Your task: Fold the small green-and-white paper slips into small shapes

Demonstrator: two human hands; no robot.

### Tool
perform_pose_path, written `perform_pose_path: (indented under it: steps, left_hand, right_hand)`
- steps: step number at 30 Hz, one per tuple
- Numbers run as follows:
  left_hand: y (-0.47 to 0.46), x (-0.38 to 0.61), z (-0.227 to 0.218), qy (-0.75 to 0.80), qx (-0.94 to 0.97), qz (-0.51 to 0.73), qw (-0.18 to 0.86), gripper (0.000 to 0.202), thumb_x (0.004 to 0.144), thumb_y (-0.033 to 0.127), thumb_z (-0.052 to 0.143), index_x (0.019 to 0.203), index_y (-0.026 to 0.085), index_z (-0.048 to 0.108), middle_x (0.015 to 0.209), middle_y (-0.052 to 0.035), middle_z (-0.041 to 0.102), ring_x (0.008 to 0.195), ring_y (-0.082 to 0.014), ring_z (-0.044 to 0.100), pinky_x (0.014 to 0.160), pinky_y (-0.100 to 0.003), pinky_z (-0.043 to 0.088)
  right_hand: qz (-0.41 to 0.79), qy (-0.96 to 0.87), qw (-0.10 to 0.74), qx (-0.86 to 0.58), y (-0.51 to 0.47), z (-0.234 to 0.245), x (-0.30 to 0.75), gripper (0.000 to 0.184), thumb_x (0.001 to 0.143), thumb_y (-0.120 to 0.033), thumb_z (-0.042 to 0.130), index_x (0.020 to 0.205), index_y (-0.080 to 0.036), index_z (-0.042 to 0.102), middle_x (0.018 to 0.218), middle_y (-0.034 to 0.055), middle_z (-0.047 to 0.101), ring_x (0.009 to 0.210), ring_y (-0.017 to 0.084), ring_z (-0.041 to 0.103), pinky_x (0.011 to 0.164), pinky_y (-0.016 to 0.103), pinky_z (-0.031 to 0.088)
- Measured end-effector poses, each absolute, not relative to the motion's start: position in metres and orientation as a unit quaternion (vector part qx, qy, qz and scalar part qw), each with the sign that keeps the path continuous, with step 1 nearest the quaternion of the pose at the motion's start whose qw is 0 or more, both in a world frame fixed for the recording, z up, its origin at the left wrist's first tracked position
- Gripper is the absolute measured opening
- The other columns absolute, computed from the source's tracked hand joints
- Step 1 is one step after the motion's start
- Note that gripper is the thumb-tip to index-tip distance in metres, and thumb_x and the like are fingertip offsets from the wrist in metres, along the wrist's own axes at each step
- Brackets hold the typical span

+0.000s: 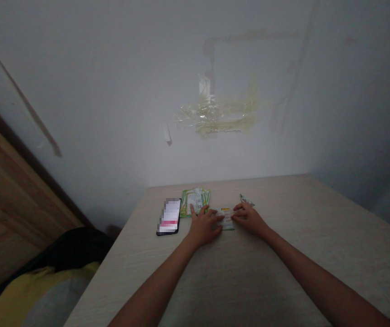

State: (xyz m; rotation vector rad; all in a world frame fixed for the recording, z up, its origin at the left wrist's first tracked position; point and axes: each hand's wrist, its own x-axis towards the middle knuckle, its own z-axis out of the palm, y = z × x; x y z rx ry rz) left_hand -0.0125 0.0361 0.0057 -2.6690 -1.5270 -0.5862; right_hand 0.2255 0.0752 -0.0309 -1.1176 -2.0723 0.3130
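Observation:
A small flat printed packet (227,219) with white, yellow and green on it lies on the table between my hands. My left hand (205,227) rests palm down with its fingers spread, some over the packet's left edge and others reaching toward a pile of green packets (195,200). At the packet's right edge, the bent fingers of my right hand (251,220) are drawn together on it. Just beyond that hand lies a small crumpled green-and-white wrapper (247,200). Part of the printed packet is hidden under my fingers.
A phone (169,217) with a lit, blurred screen lies left of the green packets. The pale wooden table (236,281) meets a wall (130,113) with peeling tape (212,111). Yellow and grey cloth (45,290) lies low on the left, near a wooden panel (0,195).

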Motion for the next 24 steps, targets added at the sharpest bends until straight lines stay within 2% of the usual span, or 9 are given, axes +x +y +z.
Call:
perform_pose_path:
  steps: [5, 8, 11, 18, 24]
  left_hand:
    - [0.035, -0.01, 0.005, -0.491, -0.846, -0.21, 0.008, 0.024, 0.085, 0.049, 0.058, 0.105, 0.039, 0.066, 0.116, 0.0014, 0.063, 0.13, -0.0298, 0.037, 0.103, -0.074, -0.013]
    - [0.035, -0.009, 0.004, -0.485, -0.848, -0.212, 0.001, 0.026, 0.082, 0.051, 0.062, 0.101, 0.035, 0.066, 0.122, 0.0011, 0.061, 0.132, -0.0303, 0.036, 0.104, -0.073, -0.014]
    - [0.036, -0.008, 0.003, -0.479, -0.854, -0.203, -0.014, 0.029, 0.082, 0.05, 0.062, 0.105, 0.033, 0.064, 0.128, 0.0012, 0.06, 0.133, -0.0299, 0.037, 0.103, -0.073, -0.015]
    - [0.036, -0.008, 0.001, -0.488, -0.855, -0.174, -0.016, 0.041, 0.087, 0.057, 0.05, 0.126, 0.043, 0.053, 0.133, 0.0026, 0.057, 0.134, -0.032, 0.035, 0.102, -0.076, -0.014]
    - [0.036, -0.009, -0.002, -0.488, -0.856, -0.168, -0.008, 0.041, 0.088, 0.058, 0.048, 0.127, 0.049, 0.049, 0.136, 0.0093, 0.054, 0.136, -0.0319, 0.031, 0.099, -0.077, -0.016]
  right_hand:
    - [0.137, -0.83, 0.345, -0.417, 0.07, -0.024, 0.226, 0.01, 0.083, -0.026, 0.067, 0.08, -0.023, 0.076, 0.102, 0.0076, 0.064, 0.099, 0.02, 0.058, 0.095, 0.04, 0.044]
    - [0.135, -0.835, 0.34, -0.41, 0.065, -0.021, 0.224, 0.012, 0.084, -0.028, 0.066, 0.081, -0.024, 0.076, 0.104, 0.0078, 0.063, 0.1, 0.021, 0.058, 0.096, 0.041, 0.043]
    - [0.129, -0.84, 0.341, -0.402, 0.062, -0.02, 0.223, 0.012, 0.084, -0.028, 0.065, 0.084, -0.025, 0.077, 0.105, 0.008, 0.062, 0.102, 0.021, 0.057, 0.097, 0.041, 0.043]
    - [0.116, -0.843, 0.339, -0.402, 0.064, -0.024, 0.222, 0.011, 0.083, -0.029, 0.067, 0.085, -0.026, 0.077, 0.106, 0.0082, 0.06, 0.105, 0.022, 0.055, 0.099, 0.041, 0.042]
    - [0.091, -0.843, 0.329, -0.415, 0.064, -0.022, 0.22, 0.013, 0.084, -0.029, 0.065, 0.086, -0.025, 0.077, 0.102, 0.0091, 0.058, 0.101, 0.022, 0.056, 0.096, 0.041, 0.044]
